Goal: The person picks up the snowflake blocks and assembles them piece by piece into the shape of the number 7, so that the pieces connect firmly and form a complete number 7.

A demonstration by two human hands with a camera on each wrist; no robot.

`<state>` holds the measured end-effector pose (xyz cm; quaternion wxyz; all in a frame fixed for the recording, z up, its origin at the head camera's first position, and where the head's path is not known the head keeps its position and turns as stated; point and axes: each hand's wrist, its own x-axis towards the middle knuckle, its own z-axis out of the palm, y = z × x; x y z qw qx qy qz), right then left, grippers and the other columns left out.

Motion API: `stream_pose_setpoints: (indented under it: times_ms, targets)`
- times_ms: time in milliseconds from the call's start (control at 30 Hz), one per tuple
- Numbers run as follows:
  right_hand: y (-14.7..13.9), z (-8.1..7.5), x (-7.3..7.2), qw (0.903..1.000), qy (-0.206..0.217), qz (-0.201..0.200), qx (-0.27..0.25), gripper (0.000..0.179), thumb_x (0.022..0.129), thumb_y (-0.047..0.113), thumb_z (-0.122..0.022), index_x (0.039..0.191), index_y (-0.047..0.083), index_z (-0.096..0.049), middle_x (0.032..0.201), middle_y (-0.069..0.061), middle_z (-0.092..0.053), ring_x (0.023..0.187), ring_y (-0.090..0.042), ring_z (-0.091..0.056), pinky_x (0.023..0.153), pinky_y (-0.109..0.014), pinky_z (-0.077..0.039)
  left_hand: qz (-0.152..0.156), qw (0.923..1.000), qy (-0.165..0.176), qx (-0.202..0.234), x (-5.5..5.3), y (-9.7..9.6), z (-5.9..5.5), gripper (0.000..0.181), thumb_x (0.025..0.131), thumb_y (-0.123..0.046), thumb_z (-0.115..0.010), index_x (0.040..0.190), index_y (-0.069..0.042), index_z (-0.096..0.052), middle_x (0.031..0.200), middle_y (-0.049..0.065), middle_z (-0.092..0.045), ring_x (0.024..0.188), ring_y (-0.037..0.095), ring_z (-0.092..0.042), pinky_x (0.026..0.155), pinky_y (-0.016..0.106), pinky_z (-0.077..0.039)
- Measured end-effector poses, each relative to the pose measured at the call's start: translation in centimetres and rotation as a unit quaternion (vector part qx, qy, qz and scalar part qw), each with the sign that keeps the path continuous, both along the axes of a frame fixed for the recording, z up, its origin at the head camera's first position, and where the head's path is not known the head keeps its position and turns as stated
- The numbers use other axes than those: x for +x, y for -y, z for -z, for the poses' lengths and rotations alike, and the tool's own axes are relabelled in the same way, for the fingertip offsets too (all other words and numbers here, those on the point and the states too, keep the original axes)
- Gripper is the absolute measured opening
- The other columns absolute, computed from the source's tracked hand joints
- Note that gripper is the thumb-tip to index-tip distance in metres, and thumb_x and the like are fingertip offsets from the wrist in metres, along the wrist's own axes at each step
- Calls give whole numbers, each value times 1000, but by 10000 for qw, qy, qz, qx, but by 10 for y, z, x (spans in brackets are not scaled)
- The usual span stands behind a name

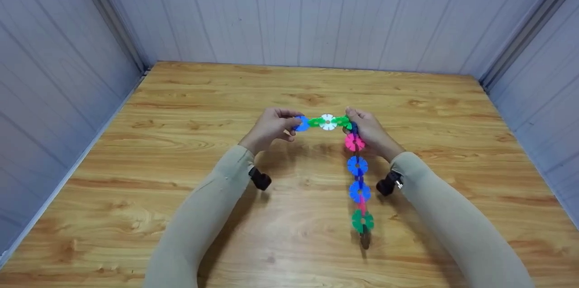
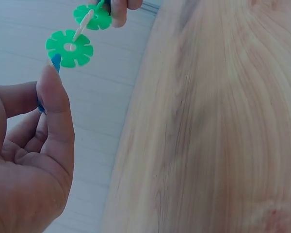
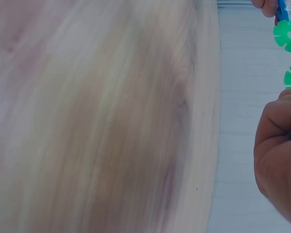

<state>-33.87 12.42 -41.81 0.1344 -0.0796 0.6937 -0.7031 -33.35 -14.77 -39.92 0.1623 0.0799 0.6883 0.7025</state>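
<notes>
A chain of slotted plastic snowflake discs stretches between my two hands above the table. My left hand (image 1: pixel 271 127) pinches the blue disc (image 1: pixel 300 128) at its left end between thumb and fingers. From there run a green disc (image 1: pixel 315 123), a white disc (image 1: pixel 324 118) and another green disc (image 1: pixel 344 120). At the corner beside that green disc, my right hand (image 1: pixel 370 130) grips the chain. Below it the chain runs toward the near edge: a pink disc (image 1: pixel 350 142), blue discs (image 1: pixel 352 166), a green disc (image 1: pixel 356 221) and a dark end disc (image 1: pixel 365 241).
The wood-grain table (image 1: pixel 217 98) is enclosed by pale panelled walls (image 1: pixel 289 12) at the back and both sides. Black cameras (image 1: pixel 261 179) are strapped to both wrists over light sleeves (image 1: pixel 212 193). Shadows of arms and chain fall on the tabletop.
</notes>
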Motion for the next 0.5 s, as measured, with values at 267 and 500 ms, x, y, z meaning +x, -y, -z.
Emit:
stream_pose_setpoints:
  times_ms: [267, 500]
  targets:
    - [0, -2, 0, 9999, -108, -68, -23, 35, 109, 32, -35, 90, 5, -45, 67, -3, -52, 52, -6, -47, 45, -18, -41, -70, 9990, -214, -381, -5, -9, -6, 17, 96, -3, -63, 112, 1, -70, 91, 16, -66, 63, 17, -60, 62, 32, -57]
    - [-2, -1, 3, 9997, -230, 76, -9, 33, 110, 28, -32, 89, 5, -42, 67, -2, -50, 53, -7, -46, 46, -18, -40, -236, 9977, -209, -602, -4, -24, -12, 17, 95, -1, -64, 110, 4, -69, 98, 20, -67, 60, 16, -60, 59, 29, -56]
